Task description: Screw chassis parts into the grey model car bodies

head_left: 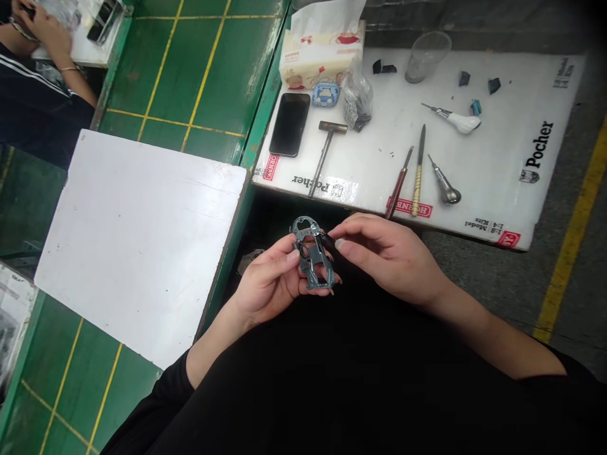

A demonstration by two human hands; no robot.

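My left hand [272, 275] grips a dark grey model car body [313, 256] with cut-out openings, its thumb on the near side and fingers curled behind. Close against the body's upper right edge is my right hand [391, 253]. Its thumb and index finger pinch a small dark piece [327, 241], too small to name and partly hidden by the fingertips. Both hands are held above my lap, just in front of the work board's edge.
On the white board [351, 170] lie a small hammer [325, 148], a phone [290, 124], a file [419, 170], a red-handled tool [399, 183], two awls [444, 183], a plastic cup [427, 57], a tissue box [322, 57] and dark scraps. A co-worker's hands [47, 31] show at upper left.
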